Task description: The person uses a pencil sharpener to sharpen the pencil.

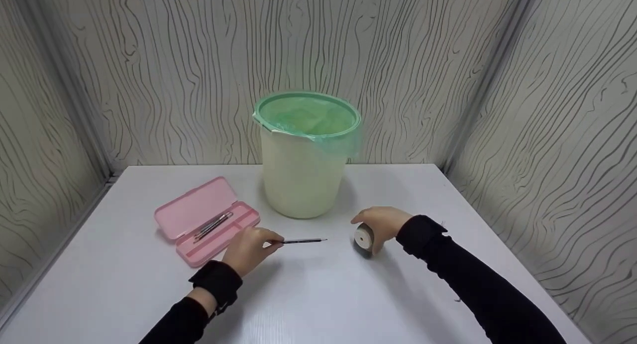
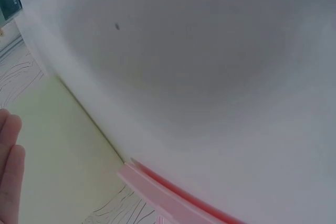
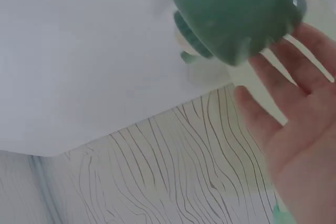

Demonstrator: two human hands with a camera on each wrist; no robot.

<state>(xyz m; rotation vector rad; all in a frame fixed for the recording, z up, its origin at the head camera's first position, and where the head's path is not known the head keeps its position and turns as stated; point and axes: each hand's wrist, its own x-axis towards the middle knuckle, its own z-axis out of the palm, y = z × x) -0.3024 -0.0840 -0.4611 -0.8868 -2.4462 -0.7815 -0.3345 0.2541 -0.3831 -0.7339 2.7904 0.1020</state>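
Observation:
My left hand (image 1: 251,247) pinches a dark pencil (image 1: 303,241) by its left end, its pale tip pointing right. In the left wrist view only some fingertips (image 2: 10,182) show at the left edge. The right hand (image 1: 383,224) grips a green pencil sharpener (image 3: 236,14) whose white round face (image 1: 363,238), with a small hole, is turned towards the pencil. A gap separates pencil tip and sharpener. From the right wrist, the sharpener's ridged green knob (image 3: 192,34) shows; whether its body touches the table I cannot tell.
An open pink pencil case (image 1: 196,209) lies left, beside the left hand, with several pencils (image 1: 214,227) in it. Behind the hands stands a pale bin (image 1: 303,174) with a green rim and bag. Patterned walls (image 1: 209,75) border the white table (image 1: 308,304).

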